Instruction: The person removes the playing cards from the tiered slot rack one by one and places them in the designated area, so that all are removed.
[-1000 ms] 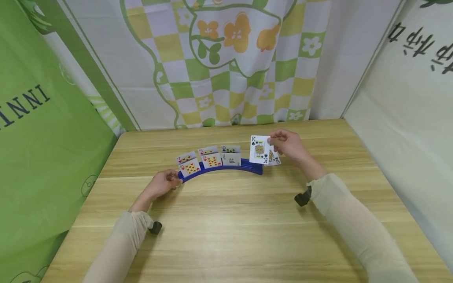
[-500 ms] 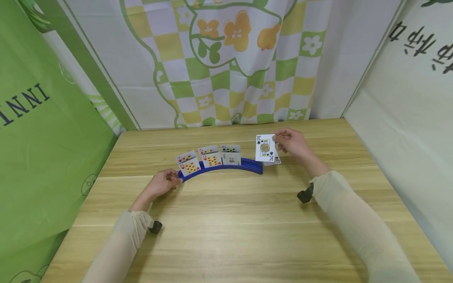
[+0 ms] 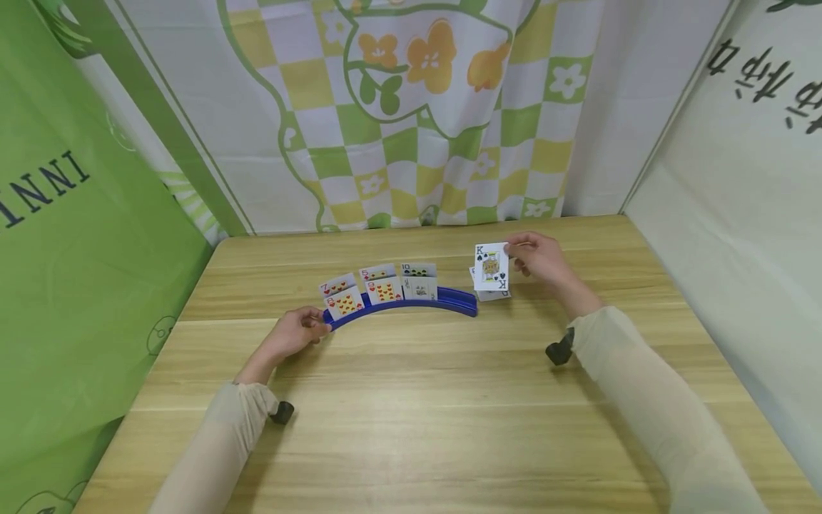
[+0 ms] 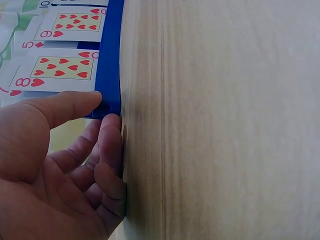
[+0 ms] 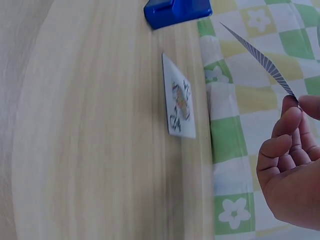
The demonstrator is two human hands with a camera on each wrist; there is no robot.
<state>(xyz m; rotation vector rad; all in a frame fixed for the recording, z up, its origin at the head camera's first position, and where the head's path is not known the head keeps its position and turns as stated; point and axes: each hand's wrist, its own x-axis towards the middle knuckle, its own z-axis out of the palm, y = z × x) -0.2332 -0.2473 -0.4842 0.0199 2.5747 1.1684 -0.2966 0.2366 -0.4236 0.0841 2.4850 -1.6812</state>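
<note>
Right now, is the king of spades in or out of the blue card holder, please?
Out: the right hand pinches the king of spades in the air, apart from the blue card holder.

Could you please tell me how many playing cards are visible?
8: six cards in the blue card holder, the king of spades in the right hand, a queen on the table; others may be hidden.

Apparently eight cards (image 3: 344, 304), one rack (image 3: 459, 300), one table (image 3: 417, 421).
</note>
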